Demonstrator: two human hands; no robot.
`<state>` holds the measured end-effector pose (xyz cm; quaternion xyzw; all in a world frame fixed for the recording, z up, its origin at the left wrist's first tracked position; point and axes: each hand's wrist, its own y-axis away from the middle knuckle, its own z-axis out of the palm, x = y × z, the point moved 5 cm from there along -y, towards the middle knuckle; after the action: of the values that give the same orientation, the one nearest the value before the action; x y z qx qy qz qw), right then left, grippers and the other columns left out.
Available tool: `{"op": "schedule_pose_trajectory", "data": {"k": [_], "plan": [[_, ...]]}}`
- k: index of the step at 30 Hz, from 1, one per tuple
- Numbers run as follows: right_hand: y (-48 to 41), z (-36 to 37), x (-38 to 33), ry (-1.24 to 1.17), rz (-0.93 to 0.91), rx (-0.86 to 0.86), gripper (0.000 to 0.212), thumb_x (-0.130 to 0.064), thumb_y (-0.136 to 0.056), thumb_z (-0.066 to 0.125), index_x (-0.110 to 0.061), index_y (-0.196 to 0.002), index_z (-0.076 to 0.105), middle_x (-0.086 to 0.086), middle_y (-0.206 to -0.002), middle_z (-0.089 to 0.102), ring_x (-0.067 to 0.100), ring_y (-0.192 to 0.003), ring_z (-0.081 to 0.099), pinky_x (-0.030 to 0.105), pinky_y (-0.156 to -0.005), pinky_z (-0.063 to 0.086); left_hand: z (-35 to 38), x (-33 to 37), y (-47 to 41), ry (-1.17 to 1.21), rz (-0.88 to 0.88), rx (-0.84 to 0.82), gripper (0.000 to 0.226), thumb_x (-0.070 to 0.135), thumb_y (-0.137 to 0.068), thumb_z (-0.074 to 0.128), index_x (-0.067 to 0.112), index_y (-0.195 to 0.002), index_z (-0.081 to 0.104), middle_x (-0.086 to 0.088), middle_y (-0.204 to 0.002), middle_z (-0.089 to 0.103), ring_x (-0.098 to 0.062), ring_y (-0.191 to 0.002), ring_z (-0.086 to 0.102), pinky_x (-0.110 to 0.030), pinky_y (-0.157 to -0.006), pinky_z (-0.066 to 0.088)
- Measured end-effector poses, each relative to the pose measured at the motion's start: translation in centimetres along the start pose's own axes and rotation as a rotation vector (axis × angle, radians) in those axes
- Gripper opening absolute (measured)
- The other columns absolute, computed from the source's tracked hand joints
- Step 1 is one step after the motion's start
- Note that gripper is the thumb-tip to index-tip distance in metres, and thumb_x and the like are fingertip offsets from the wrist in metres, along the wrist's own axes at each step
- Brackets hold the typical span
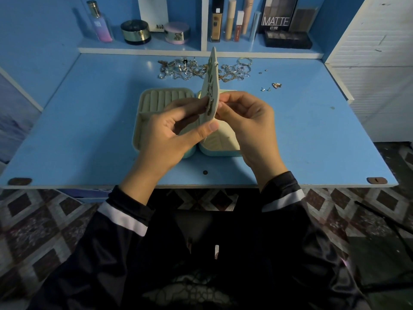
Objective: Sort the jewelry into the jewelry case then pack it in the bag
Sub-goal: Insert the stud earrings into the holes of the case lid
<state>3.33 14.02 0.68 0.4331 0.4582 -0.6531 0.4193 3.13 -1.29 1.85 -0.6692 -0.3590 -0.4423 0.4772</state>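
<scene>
A: What fills centre frame?
B: The left hand (169, 133) and right hand (248, 121) pinch a cream panel (211, 81) upright, partly hiding the open jewelry case (156, 101). Loose jewelry (178, 70) lies upper centre.
A: Any writing?
B: "MATTE" on a palette (279, 14), upper right.

Left hand (176, 128): raised, palm turned inward. Its thumb (201, 132) lies across the lower edge of an upright cream earring panel (210, 86), with the fingers curled against the panel's left face.
Right hand (248, 124): raised level with the left, fingers curled, fingertips pinching at the panel's right face near its middle.
Wrists: bare, angled inward so the hands meet.
Forearms: left sleeve (125, 211) and right sleeve (283, 193), dark with a white band.
</scene>
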Motion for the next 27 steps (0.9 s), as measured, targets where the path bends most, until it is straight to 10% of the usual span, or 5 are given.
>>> {"op": "schedule_pose_trajectory", "data": {"k": [27], "plan": [[-0.18, 0.56, -0.44, 0.234, -0.206, -0.052, 0.007, -0.002, -0.089, 0.064, 0.002, -0.093, 0.066, 0.014, -0.088, 0.068, 0.024, -0.083, 0.065, 0.034, -0.079, 0.054, -0.43, -0.78, -0.26, 0.093, -0.051, -0.043, 0.044, 0.031, -0.076, 0.076, 0.018, -0.117, 0.067, -0.007, -0.126, 0.065, -0.018, -0.118, 0.063, -0.033, -0.104, 0.048]]}}
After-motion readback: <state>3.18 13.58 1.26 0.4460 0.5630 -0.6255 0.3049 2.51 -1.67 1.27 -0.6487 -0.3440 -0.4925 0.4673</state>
